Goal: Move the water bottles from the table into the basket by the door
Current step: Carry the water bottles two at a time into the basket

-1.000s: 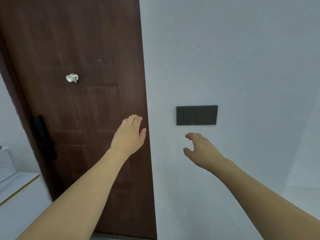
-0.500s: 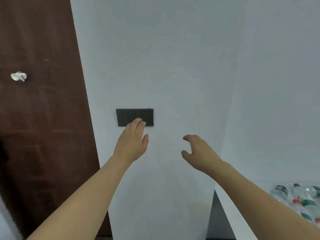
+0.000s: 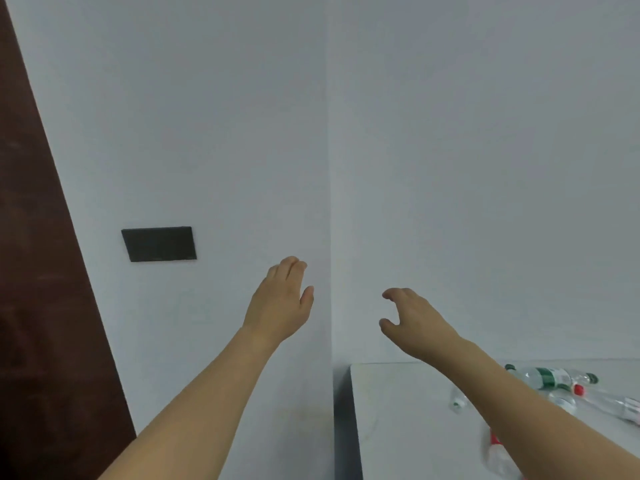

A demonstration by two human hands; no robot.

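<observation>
Now both hands empty: left hand (image 3: 282, 299) relaxed, right hand (image 3: 412, 320) loosely curled above white table (image 3: 398, 410). Clear plastic water bottles (image 3: 543, 377) lie on table's right part. Likely light, smooth, crushable; grasp mid-body.

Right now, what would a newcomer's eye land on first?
Two bare arms reach forward mid-frame, left hand and right hand both empty against the wall. Lower right, bottles lie on a white table; a dark door edges the left.
</observation>
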